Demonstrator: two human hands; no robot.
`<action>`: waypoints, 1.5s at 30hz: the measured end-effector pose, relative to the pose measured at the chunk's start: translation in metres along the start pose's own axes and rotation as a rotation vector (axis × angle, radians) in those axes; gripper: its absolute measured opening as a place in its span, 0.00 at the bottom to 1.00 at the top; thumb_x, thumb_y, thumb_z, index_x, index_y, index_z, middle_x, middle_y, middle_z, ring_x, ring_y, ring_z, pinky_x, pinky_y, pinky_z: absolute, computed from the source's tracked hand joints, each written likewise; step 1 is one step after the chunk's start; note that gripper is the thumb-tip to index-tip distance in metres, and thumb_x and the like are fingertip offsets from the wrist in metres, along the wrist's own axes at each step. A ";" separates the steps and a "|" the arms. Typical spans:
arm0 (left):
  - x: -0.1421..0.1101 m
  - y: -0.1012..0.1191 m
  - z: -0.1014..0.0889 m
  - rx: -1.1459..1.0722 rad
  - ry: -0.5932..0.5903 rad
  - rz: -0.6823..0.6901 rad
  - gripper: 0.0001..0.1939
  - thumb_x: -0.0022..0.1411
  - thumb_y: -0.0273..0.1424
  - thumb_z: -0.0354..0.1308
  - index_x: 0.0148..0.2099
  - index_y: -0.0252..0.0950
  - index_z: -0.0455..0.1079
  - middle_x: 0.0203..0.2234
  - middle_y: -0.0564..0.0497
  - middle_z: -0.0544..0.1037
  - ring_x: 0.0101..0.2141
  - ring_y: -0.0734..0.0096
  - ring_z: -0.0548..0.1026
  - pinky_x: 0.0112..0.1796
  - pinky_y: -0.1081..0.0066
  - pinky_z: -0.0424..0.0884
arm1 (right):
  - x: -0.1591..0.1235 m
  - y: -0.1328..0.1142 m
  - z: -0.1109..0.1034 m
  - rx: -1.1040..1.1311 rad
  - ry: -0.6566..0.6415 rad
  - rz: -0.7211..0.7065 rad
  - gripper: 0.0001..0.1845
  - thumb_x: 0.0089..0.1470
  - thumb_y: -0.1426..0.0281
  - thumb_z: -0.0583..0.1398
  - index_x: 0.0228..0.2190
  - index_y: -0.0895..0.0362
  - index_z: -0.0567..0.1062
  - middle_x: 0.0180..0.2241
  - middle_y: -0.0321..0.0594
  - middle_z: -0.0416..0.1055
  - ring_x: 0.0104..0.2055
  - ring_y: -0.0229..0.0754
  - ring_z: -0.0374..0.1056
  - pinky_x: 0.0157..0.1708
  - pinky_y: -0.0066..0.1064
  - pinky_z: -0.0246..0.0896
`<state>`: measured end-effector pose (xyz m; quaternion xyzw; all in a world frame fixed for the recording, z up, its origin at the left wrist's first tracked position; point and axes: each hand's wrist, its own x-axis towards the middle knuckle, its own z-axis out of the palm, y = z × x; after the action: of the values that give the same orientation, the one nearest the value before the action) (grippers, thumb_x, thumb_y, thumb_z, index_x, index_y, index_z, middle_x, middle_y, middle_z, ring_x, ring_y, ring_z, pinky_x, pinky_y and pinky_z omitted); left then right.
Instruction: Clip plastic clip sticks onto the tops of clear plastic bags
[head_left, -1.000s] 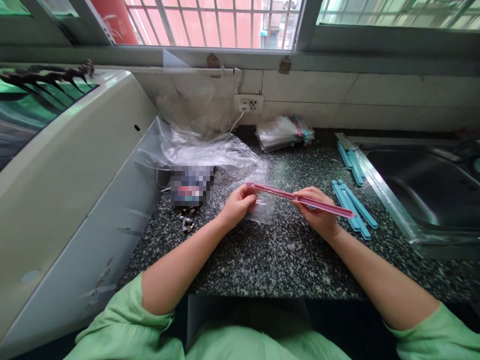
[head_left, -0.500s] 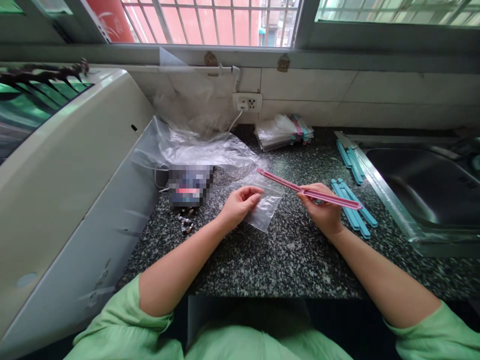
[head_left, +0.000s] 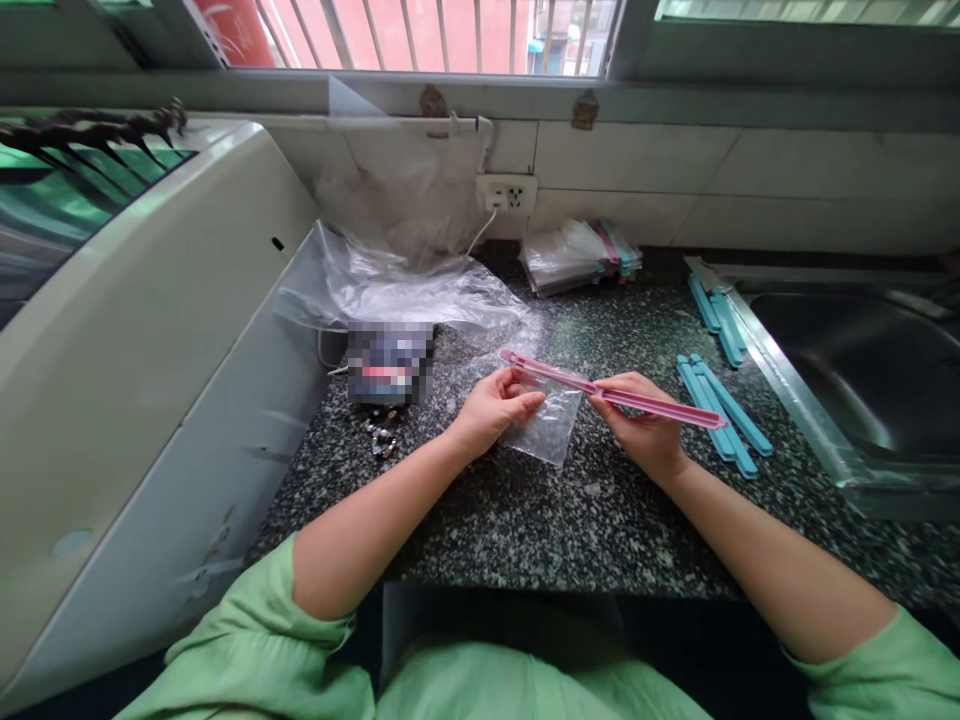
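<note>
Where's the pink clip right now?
In the head view, the right hand holds the pink clip, left of the blue clips.

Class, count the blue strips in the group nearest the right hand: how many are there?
3: the left strip, the middle strip ending nearest the person, and the right strip, angled outward. Another may be hidden where they overlap.
</note>
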<state>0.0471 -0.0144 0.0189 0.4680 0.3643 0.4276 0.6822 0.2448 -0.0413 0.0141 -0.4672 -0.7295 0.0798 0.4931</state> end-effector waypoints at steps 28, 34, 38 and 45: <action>-0.001 -0.003 -0.002 -0.008 0.054 -0.002 0.16 0.42 0.40 0.64 0.25 0.33 0.66 0.13 0.58 0.66 0.16 0.82 0.61 0.20 0.77 0.54 | 0.001 -0.003 -0.003 0.052 -0.110 -0.020 0.03 0.50 0.69 0.60 0.31 0.53 0.74 0.29 0.39 0.73 0.31 0.41 0.69 0.33 0.35 0.67; -0.001 -0.002 -0.002 -0.037 0.079 -0.027 0.15 0.41 0.39 0.64 0.24 0.33 0.65 0.13 0.57 0.65 0.15 0.82 0.61 0.19 0.77 0.54 | -0.004 -0.004 -0.002 0.139 -0.041 0.029 0.06 0.48 0.71 0.62 0.32 0.54 0.72 0.30 0.38 0.72 0.32 0.39 0.68 0.33 0.33 0.67; -0.001 -0.002 -0.002 -0.041 0.084 -0.032 0.15 0.41 0.38 0.64 0.24 0.33 0.64 0.13 0.57 0.65 0.15 0.82 0.60 0.19 0.77 0.54 | -0.007 -0.003 0.000 0.202 -0.016 0.091 0.06 0.48 0.71 0.62 0.31 0.55 0.70 0.29 0.37 0.70 0.31 0.38 0.68 0.31 0.30 0.67; -0.001 -0.004 -0.001 -0.028 0.091 -0.017 0.11 0.41 0.34 0.62 0.21 0.32 0.65 0.12 0.57 0.65 0.15 0.82 0.60 0.19 0.76 0.55 | -0.005 -0.003 -0.001 0.217 -0.070 0.073 0.03 0.50 0.71 0.60 0.30 0.55 0.70 0.28 0.37 0.68 0.31 0.37 0.67 0.30 0.28 0.67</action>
<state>0.0464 -0.0156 0.0149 0.4354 0.3929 0.4478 0.6750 0.2442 -0.0473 0.0128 -0.4341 -0.7160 0.1924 0.5117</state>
